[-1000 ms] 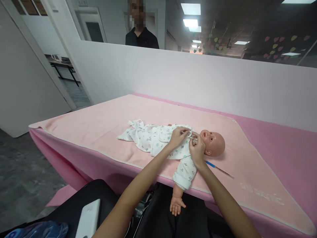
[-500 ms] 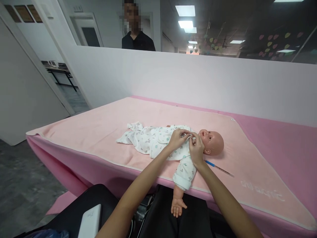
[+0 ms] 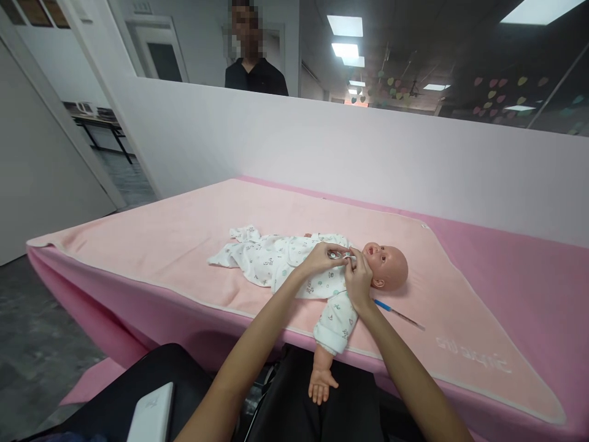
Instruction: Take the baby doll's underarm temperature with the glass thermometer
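Observation:
A baby doll (image 3: pixel 389 265) lies on its back on a pale pink towel (image 3: pixel 175 239), head to the right, dressed in a white printed romper (image 3: pixel 271 261). One doll arm (image 3: pixel 322 374) hangs over the near table edge. My left hand (image 3: pixel 319 258) and my right hand (image 3: pixel 356 279) meet at the romper's collar under the doll's chin, fingers pinched on the fabric edge.
A blue-tipped thin stick (image 3: pixel 398 314) lies on the towel beside the doll's head. The pink-covered table (image 3: pixel 529 258) backs onto a white partition (image 3: pixel 368 153), behind which a person in black (image 3: pixel 255 73) stands. A white flat device (image 3: pixel 150 414) rests on my lap.
Both hands stay pinched at the romper's collar with small finger shifts. The camera view has drifted slightly, so the doll appears a little further left.

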The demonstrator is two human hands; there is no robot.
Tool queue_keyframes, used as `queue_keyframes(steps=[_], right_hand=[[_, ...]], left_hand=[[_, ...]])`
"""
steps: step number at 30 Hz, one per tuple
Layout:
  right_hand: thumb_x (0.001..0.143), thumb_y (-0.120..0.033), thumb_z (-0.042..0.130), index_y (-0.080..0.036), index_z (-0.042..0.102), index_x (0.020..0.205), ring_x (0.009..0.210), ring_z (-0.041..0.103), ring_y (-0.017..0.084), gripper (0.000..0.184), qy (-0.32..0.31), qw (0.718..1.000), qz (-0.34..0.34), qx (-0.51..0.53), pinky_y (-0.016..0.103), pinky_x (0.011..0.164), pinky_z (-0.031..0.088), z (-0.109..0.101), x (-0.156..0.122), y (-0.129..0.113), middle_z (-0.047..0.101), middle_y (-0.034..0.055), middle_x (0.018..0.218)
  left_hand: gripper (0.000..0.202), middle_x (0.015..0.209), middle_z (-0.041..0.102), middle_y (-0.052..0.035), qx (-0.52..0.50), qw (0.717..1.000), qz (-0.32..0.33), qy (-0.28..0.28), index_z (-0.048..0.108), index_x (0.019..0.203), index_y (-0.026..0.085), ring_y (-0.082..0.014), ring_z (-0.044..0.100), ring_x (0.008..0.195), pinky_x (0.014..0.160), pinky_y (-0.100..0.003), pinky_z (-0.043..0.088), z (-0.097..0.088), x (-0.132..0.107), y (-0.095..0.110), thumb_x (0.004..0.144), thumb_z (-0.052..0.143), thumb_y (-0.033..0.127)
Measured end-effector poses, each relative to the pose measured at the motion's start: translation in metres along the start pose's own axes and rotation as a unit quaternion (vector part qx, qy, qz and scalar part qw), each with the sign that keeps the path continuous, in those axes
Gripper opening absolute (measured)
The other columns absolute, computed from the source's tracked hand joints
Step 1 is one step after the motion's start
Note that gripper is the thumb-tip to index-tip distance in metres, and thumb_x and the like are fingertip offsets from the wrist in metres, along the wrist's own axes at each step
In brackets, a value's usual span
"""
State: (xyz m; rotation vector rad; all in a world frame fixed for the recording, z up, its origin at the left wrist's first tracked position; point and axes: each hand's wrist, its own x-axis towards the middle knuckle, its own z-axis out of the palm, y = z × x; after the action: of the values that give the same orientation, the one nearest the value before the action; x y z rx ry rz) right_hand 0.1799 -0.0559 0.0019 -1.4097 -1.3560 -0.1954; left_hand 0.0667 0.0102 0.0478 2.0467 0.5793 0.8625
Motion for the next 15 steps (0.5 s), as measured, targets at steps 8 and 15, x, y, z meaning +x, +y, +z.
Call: queue_keyframes(steps=[8,15], right_hand=[[0.088,-0.028,0.038,-0.014,0.057,0.102,0.082,0.060,0.017,0.028,0.015,1.000,0.002,0.011,0.031,0.074,0.048,0.000,0.000,-0.002,0.064,0.0099,0.095],[0.087,-0.025,0.038,-0.015,0.057,0.103,0.081,0.060,0.016,0.027,0.009,1.000,-0.011,0.007,0.030,0.072,0.048,0.001,-0.002,-0.001,0.064,0.0095,0.096]], left_hand=[[0.024,0.087,0.069,-0.0026,0.032,0.999,0.014,0.018,0.069,0.088,0.019,-0.0170,0.061,0.082,0.074,-0.026,0.046,0.002,0.001,-0.008,0.079,0.052,0.033],[0.022,0.085,0.066,-0.0030,-0.007,1.000,0.000,0.009,0.065,0.086,0.015,-0.0152,0.059,0.080,0.072,-0.025,0.044,0.003,0.005,-0.013,0.079,0.048,0.028]])
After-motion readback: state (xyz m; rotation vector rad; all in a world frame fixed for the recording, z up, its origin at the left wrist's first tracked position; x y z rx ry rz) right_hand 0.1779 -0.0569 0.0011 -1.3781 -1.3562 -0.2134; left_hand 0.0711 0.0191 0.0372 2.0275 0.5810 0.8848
